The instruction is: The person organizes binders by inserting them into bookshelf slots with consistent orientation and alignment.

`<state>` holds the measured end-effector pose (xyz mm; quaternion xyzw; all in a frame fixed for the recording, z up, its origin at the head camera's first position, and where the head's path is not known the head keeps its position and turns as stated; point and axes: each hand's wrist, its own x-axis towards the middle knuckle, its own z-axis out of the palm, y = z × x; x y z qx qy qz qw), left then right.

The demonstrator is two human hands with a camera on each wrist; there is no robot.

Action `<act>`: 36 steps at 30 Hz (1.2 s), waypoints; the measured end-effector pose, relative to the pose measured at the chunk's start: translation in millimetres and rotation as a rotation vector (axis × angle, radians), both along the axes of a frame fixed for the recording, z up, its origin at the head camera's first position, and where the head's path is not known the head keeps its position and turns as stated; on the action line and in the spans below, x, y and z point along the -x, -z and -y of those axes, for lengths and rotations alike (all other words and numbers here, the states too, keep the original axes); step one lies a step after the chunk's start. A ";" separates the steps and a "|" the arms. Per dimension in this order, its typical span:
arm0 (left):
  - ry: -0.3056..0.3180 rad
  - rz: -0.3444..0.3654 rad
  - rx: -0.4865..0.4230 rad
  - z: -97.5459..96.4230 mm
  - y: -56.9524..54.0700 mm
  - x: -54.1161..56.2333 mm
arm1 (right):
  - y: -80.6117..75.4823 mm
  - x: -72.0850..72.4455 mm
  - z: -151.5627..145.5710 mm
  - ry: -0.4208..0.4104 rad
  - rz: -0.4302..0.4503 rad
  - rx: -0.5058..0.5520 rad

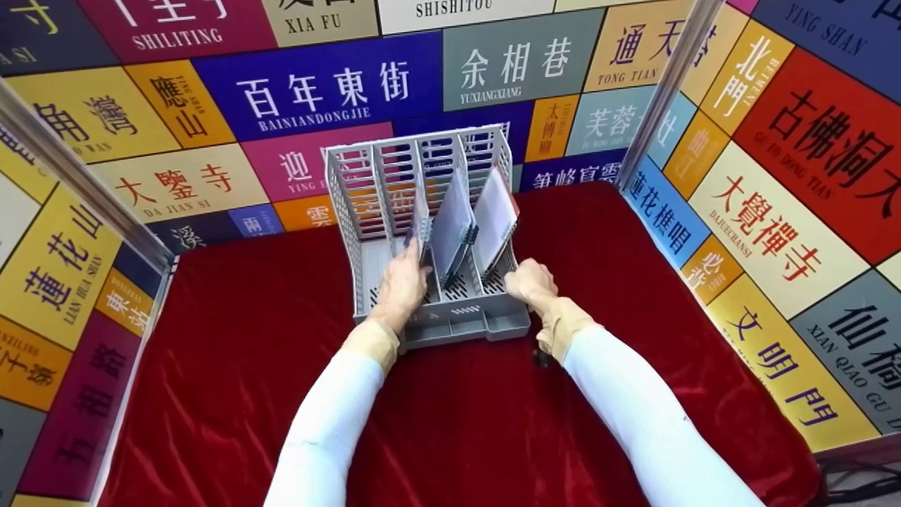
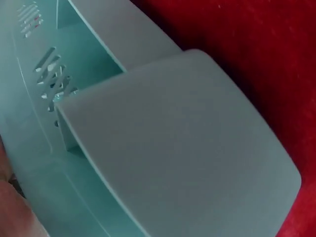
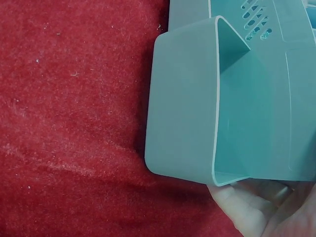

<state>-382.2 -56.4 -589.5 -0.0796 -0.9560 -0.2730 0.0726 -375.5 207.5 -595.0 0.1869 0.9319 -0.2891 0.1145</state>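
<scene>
A grey file rack (image 1: 440,313) with slatted walls and upright compartments stands on the red cloth. My left hand (image 1: 401,289) reaches over its front and pinches the near edge of a thin spiral notebook (image 1: 421,211) in the second compartment from the left. Two more spiral notebooks stand to the right, a middle notebook (image 1: 452,222) and a right-hand notebook (image 1: 496,215), both leaning. My right hand (image 1: 533,284), fingers curled, grips the rack's front right side. In the right wrist view, its fingers lie against the side by the front pocket (image 3: 182,103).
Red velvet cloth (image 1: 479,422) covers the table. Panels of coloured signs (image 1: 317,84) enclose the back and sides, with metal posts (image 1: 669,91) at the corners. A small dark object (image 1: 542,356) shows below the right wrist. Cables (image 1: 862,482) lie at the lower right.
</scene>
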 end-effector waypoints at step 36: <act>0.130 0.209 0.269 14.8 -35.7 26.2 | 0.1 -1.4 -0.1 0.015 -0.008 0.000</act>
